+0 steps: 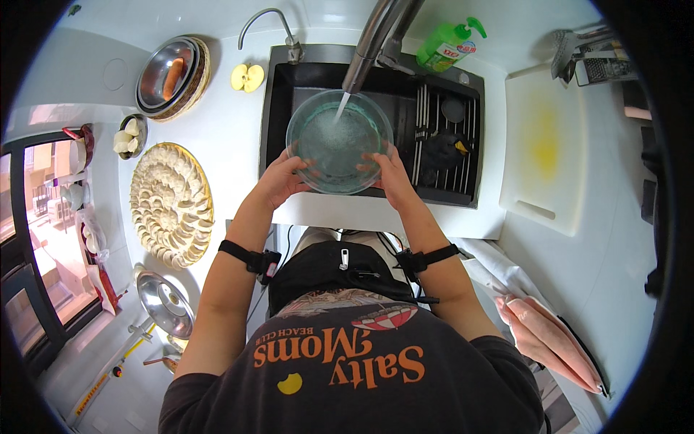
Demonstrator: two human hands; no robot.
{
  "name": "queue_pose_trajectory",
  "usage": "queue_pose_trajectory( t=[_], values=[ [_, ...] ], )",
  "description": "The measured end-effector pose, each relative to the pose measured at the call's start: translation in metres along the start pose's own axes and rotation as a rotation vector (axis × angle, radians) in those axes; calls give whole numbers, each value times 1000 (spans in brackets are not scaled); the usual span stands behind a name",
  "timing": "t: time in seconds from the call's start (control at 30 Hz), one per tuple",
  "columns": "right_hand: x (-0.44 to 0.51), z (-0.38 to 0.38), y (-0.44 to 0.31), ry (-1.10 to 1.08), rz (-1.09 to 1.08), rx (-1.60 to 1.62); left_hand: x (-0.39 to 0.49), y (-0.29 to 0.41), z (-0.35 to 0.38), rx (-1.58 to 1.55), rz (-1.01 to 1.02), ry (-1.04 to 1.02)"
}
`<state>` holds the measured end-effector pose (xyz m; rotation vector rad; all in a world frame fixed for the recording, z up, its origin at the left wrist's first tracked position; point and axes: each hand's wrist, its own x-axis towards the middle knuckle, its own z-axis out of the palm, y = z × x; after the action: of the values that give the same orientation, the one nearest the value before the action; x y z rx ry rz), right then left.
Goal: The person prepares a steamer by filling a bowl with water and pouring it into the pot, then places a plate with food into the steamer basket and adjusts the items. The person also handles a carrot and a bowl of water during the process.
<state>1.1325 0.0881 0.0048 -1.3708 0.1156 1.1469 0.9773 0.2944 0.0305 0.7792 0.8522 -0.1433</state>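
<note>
A clear, greenish bowl (pixel 340 187) is held over the black sink (pixel 271 125) between both my hands. My left hand (pixel 286 176) grips its near left side, thumb on the rim. On the near right side, my right hand (pixel 391 173) grips it the same way. From the metal faucet (pixel 362 65) a stream of water (pixel 341 108) runs into the bowl, and the water inside is bubbly and stirred. Fingers of both hands show blurred through the bowl's wall.
A round tray of dumplings (pixel 172 206) lies left on the counter, near a halved yellow apple (pixel 247 78) and stacked metal bowls (pixel 157 103). A green pump bottle (pixel 442 49) stands behind the sink. A rack (pixel 420 146) spans its right side; a white cutting board (pixel 542 211) leans beyond.
</note>
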Motion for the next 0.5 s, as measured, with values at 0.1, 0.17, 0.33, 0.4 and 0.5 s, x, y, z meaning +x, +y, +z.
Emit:
queue_pose_trajectory(
  t=[0.1,0.17,0.33,0.4,0.5],
  values=[
    [2,-2,0,-27,-11,5,0,0,1,-10,-5,8],
    [2,-3,0,-43,-23,12,0,-1,2,-28,-2,22],
    [2,-3,2,-41,-36,13,-1,-1,3,-26,8,28],
    [2,-3,2,-44,-45,20,-1,-1,3,-23,11,34],
    [2,-3,2,-51,-48,30,-1,-1,2,-26,14,31]
  ],
)
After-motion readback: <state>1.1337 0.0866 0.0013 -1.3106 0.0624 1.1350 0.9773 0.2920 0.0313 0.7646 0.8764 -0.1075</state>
